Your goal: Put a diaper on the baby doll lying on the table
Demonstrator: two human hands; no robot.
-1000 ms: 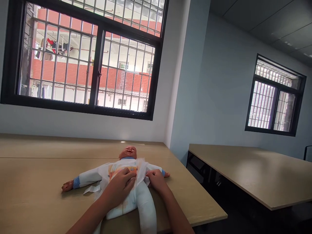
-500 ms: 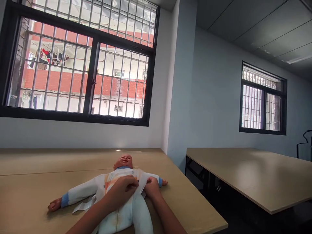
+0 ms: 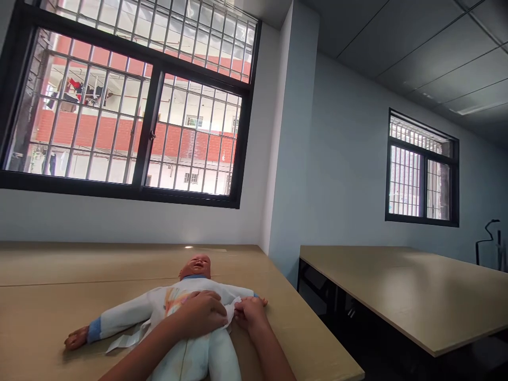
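Head view: baby doll (image 3: 198, 284) lies face-up on the table (image 3: 301, 338), head toward the far edge at the wall (image 3: 222, 227), legs running toward the near edge and out of frame, whole body closer to the right edge than the left. Arms spread; the one on the right-edge side points at that edge, the other reaches out over the left part of the tabletop. Handling, my read: head and hands look like firm moulded plastic or vinyl, smooth, maybe a bit slick; the clothed body looks soft and limp, probably light to moderate, weight not readable from here. Best hold would be both sides of the trunk with the head backed up; a limb alone would likely let the rest flop. White cloth (image 3: 230, 309) at the doll's waist looks thin, floppy, easy to tear or crease; judge it safest taken by an edge, lightly, fingertips only. Loose white strip (image 3: 123, 341) lies on the tabletop beside the doll's lower left-side outline, just below the outstretched arm. Fingers: right hand (image 3: 250, 312) has thumb and index brought together on the cloth's edge, narrow pinch, other fingers curled in. Left hand (image 3: 204, 315) is over the belly, back up, fingers bent toward the cloth; fingertips hidden, so can't tell if they grip it or just press.
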